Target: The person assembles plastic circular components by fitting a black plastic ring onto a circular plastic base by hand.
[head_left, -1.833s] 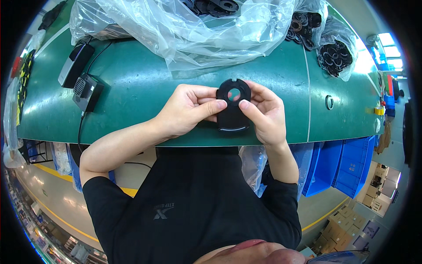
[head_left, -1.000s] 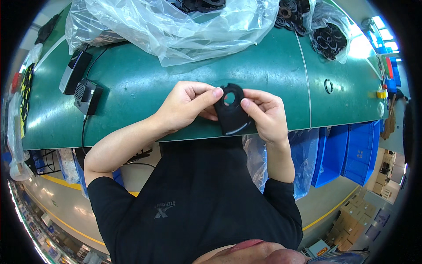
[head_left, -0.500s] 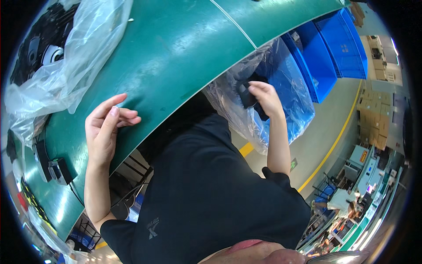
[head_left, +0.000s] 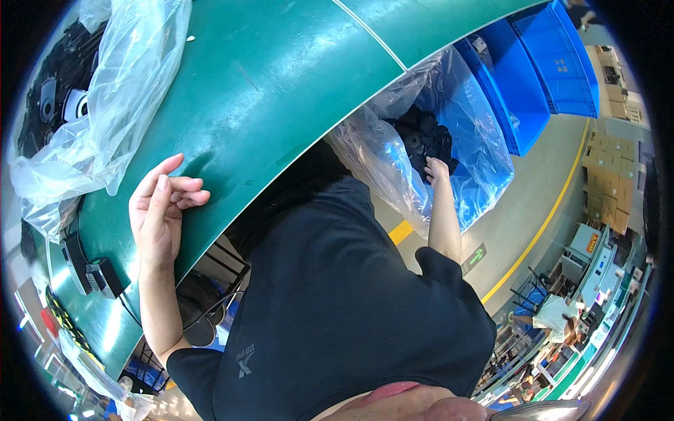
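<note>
My left hand [head_left: 160, 214] hovers over the green table [head_left: 260, 91] near its front edge. Its fingers are loosely bent and apart, and nothing is in them. On my right, my right hand [head_left: 437, 170] is down inside a blue bin lined with a clear plastic bag [head_left: 484, 165]. Its fingers are closed at the edge of a pile of black plastic parts [head_left: 420, 133], on a black part that blends into the pile. The fingertips are partly hidden against the dark pieces.
A clear bag [head_left: 130, 105] with black and white parts lies on the table at far left. Nearer stands a small black device [head_left: 105, 277] with a cable. Blue bins [head_left: 554, 59] stand beyond the lined one. Stacked cartons [head_left: 607, 172] are at far right.
My right hand has gone lower into the lined bin, taking the black part down to the pile. My left hand has shifted slightly left, its fingers still apart. The view has moved a little.
</note>
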`<state>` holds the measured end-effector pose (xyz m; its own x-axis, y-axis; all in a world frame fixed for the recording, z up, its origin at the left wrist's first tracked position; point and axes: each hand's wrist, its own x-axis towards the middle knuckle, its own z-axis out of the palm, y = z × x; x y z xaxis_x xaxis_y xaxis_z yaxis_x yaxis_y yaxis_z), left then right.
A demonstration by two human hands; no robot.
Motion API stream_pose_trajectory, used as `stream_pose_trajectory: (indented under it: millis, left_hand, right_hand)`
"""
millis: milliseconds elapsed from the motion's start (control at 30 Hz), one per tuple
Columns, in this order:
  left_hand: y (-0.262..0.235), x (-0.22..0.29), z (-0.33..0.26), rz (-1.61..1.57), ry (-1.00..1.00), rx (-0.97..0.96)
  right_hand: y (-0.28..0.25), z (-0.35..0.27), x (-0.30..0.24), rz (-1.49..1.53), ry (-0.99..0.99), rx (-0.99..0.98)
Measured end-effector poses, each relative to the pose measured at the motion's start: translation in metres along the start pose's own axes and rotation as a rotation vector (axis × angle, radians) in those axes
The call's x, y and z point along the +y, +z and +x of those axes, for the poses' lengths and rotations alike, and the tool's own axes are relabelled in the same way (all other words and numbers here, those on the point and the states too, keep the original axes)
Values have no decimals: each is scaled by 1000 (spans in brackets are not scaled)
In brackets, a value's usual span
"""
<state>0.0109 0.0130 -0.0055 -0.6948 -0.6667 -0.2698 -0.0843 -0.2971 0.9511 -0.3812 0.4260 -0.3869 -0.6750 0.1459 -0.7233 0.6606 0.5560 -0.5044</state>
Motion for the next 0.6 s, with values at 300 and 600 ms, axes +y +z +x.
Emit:
stream_pose_trajectory:
  millis: [300, 600]
  left_hand:
    - [6, 9, 4, -58, -111, -144]
    - [-3, 1, -3, -190, -47, -204]
  right_hand:
    - [-30, -277, -202, -465, -868, -985]
    - [74, -483, -347, -693, -1818, -1237]
